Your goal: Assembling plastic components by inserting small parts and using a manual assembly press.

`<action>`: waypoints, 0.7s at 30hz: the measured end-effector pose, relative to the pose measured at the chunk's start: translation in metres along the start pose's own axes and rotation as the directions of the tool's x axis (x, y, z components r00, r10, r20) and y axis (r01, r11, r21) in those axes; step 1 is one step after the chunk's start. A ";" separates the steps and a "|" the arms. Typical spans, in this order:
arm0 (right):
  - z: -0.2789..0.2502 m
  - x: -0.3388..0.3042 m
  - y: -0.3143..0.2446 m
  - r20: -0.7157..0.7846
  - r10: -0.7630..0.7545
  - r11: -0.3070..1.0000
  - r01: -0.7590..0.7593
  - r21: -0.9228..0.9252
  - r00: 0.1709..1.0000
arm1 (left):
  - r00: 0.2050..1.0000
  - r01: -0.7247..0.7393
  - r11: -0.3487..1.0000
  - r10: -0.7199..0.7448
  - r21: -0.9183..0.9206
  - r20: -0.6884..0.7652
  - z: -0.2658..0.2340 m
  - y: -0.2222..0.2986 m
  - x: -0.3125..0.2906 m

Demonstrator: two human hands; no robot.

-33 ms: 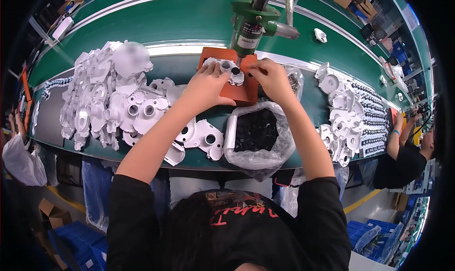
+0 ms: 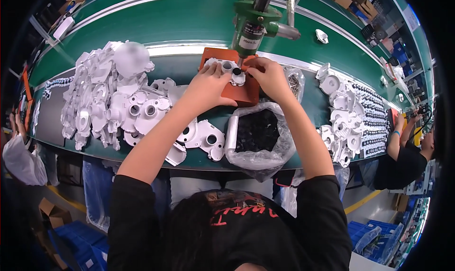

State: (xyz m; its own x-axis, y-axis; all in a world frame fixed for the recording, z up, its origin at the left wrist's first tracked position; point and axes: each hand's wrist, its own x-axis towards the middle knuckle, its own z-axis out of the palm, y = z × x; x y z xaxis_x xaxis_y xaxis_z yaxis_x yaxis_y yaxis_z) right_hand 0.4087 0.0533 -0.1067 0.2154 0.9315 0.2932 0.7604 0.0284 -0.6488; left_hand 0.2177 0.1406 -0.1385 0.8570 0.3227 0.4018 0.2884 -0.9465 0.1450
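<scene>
A white plastic housing [image 2: 227, 67] lies on the orange fixture block [image 2: 239, 94], under the green bench press [image 2: 250, 31]. My left hand [image 2: 208, 85] holds the housing's left end, its fingers over the top and its thumb stretched along the fixture. A round black part [image 2: 236, 71] sits at the housing's right end. My right hand [image 2: 267, 76] is close to that end, thumb and forefinger pinched; whatever is between them is too small to make out. The tip of the press is just above the black part.
A clear plastic bag [image 2: 284, 150] of small black parts lies open in front of the fixture, with a bag of small metal pieces [image 2: 294, 81] behind it. White housings [image 2: 97, 95] are heaped left, more [image 2: 339, 114] right beside rows of assembled parts [image 2: 374, 114]. A co-worker [image 2: 403, 162] works at right.
My right hand's fingers have shifted slightly and come nearer the housing. My left hand and the housing stay in place.
</scene>
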 end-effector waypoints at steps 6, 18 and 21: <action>0.035 0.022 0.030 -0.074 0.102 0.924 -0.066 0.377 0.992 | 1.000 -0.001 1.000 0.001 -0.028 -0.024 0.003 0.001 0.002; 0.039 0.007 0.010 -0.151 0.027 0.989 -0.004 0.149 0.988 | 0.998 -0.002 1.000 0.003 0.019 -0.056 0.003 -0.001 -0.002; 0.041 0.000 0.020 -0.181 -0.036 0.979 0.072 0.193 0.983 | 0.999 -0.001 1.000 0.002 0.026 -0.045 0.002 0.000 -0.001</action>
State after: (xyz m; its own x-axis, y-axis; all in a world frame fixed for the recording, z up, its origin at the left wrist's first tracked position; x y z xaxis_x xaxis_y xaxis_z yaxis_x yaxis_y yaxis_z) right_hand 0.3991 0.0686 -0.1484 0.2948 0.8488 0.4389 0.6413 0.1647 -0.7494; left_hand 0.2172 0.1398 -0.1405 0.8375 0.3209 0.4423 0.2987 -0.9466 0.1214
